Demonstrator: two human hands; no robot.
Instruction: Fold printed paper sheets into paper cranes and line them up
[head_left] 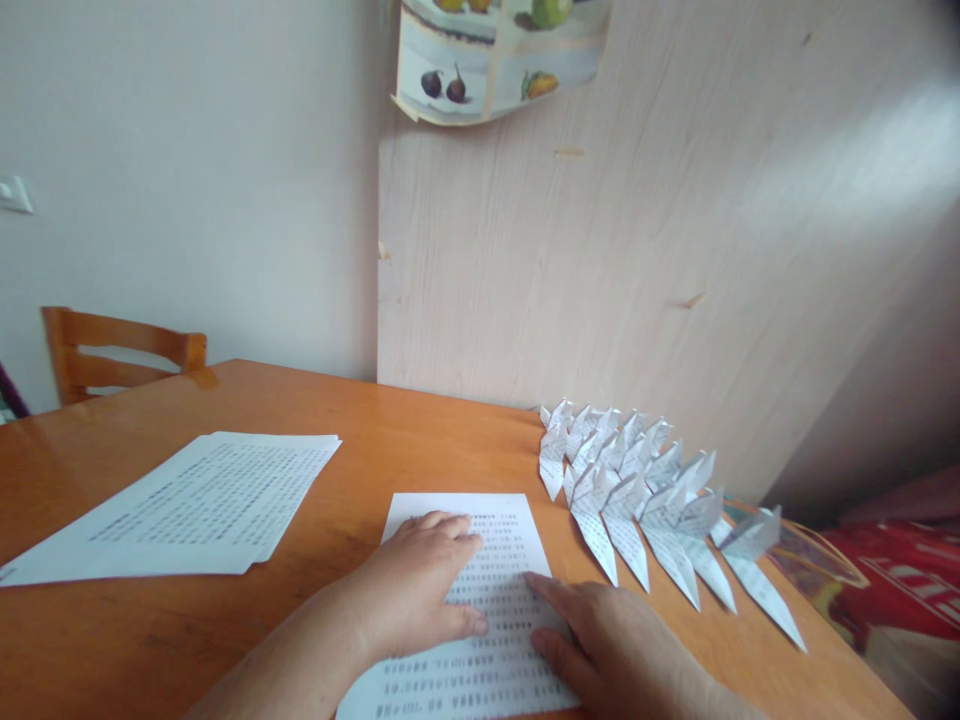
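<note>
Left hand (420, 580): the forearm enters from the lower edge of the view, left of centre, and extends diagonally forward and to the right. The hand is placed palm down on the upper left part of a printed sheet (495, 655). Its fingers point forward and to the right, lying nearly together; the thumb is spread toward the right, across the lines of text. State: released, resting on the paper without a grip.

Right hand (600, 635): the forearm enters from the lower right. The hand is positioned at the right edge of the sheet, with the index finger and the thumb extended leftward onto the paper. A gap separates these two digits. State: released, nothing pinched between them; the remaining fingers are largely hidden.

The printed sheet lies flat on the table (352, 520), directly in front of the person, text side up, between and beneath the two hands.

A stack of printed paper (225, 500) is located on the table to the left, well apart from the hands. Folded paper pieces (645, 490) stand in rows to the right, their upright peaks aligned and their long pointed ends directed toward the person.

Near the table's right edge is a red item (900, 570) with white markings; whether it is a container cannot be determined.
</note>
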